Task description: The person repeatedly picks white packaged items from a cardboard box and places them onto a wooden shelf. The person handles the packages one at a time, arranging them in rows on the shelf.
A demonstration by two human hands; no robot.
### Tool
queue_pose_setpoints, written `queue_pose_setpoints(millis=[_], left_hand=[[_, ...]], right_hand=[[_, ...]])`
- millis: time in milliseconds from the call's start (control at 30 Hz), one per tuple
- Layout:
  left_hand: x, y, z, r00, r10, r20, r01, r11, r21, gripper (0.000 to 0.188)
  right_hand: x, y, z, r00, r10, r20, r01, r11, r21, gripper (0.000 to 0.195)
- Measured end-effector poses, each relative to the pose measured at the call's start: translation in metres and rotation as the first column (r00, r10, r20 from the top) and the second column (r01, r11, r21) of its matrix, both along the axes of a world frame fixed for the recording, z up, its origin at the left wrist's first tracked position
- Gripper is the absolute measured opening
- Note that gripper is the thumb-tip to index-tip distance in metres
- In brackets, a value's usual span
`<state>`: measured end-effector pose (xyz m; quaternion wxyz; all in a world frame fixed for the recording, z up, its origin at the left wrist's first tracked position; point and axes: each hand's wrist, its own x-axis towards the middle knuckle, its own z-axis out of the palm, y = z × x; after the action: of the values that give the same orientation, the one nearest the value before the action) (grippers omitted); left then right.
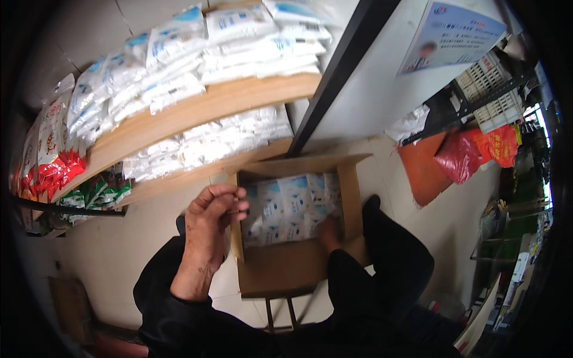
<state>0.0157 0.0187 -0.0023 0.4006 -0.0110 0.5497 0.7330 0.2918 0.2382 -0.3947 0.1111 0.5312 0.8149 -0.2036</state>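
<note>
An open cardboard box (286, 268) sits on the floor between my legs, its flaps folded outward. Inside lie several white plastic packets (291, 203) with blue print, packed close together. My right hand (330, 232) reaches into the box at its right side, against the packets. Shadow hides its fingers, so its grip cannot be made out. Over the box's left edge hovers my left hand (212, 223), its fingers curled inward. A small dark spot shows at the fingertips; whether it is a held thing is unclear.
A wooden shelf (250, 91) ahead bears stacked white packets (174, 58). More white packets (224, 138) fill the lower shelf. Red-and-white bags (56, 138) stand at left. A black post (340, 71) rises behind the box. Red plastic bags (474, 150) and white crates (490, 94) are at right.
</note>
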Motion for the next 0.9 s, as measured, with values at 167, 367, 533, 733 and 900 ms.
queue_pose_setpoints(millis=[167, 367, 533, 733, 900], left_hand=[[0.002, -0.008, -0.003, 0.997, 0.035, -0.063, -0.036, 0.999, -0.013, 0.017], [0.004, 0.003, -0.007, 0.997, -0.014, -0.079, 0.011, 0.999, -0.039, 0.019], [0.005, 0.006, -0.009, 0.995, -0.038, -0.088, 0.034, 0.998, -0.049, 0.019], [0.007, 0.009, -0.007, 0.995, -0.048, -0.086, 0.043, 0.997, -0.057, 0.019], [0.011, 0.013, -0.01, 0.994, -0.056, -0.096, 0.047, 0.995, -0.091, 0.019]], right_hand=[[0.02, 0.02, -0.009, 0.993, -0.068, -0.092, 0.069, 0.998, 0.007, 0.041], [0.032, 0.039, -0.008, 0.977, -0.174, -0.123, 0.183, 0.981, 0.064, 0.047], [0.034, 0.046, -0.022, 0.977, -0.19, -0.093, 0.201, 0.97, 0.137, 0.052], [0.041, 0.052, -0.01, 0.977, -0.165, -0.134, 0.17, 0.985, 0.026, 0.052], [0.021, 0.045, 0.014, 0.999, -0.01, 0.041, 0.005, 0.993, 0.115, 0.051]])
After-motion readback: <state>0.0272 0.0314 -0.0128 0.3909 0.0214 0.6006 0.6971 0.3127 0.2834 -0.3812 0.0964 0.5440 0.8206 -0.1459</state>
